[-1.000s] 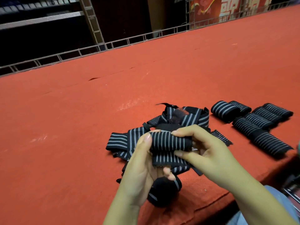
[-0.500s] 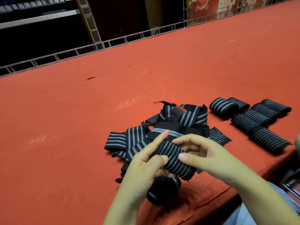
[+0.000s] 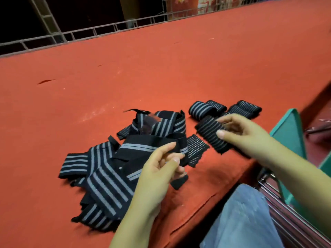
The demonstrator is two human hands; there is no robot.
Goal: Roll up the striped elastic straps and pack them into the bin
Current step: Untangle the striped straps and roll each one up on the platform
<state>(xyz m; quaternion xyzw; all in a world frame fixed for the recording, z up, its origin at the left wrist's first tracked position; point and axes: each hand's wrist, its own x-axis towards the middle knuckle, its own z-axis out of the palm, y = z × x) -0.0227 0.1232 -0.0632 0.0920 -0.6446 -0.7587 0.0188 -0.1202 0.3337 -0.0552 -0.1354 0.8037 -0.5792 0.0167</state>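
Note:
A heap of loose black straps with grey stripes point(image 3: 107, 176) lies on the red table point(image 3: 161, 68). My right hand point(image 3: 245, 138) holds a rolled striped strap point(image 3: 209, 135) between thumb and fingers, just above the table near the row of finished rolls point(image 3: 223, 110). My left hand point(image 3: 159, 170) pinches a black strap end point(image 3: 180, 151) at the heap's right side. A teal bin point(image 3: 288, 133) shows its rim at the right, beyond the table's edge.
A metal rail point(image 3: 107, 31) runs along the table's far edge, with dark shelving behind. My blue-clad knee point(image 3: 241, 217) sits below the near edge. Wire rack bars point(image 3: 279, 199) lie under the teal bin at the lower right.
My right hand has carried the rolled strap away to the right, toward the finished rolls. My left hand let go of that roll and now pinches a loose strap in the heap.

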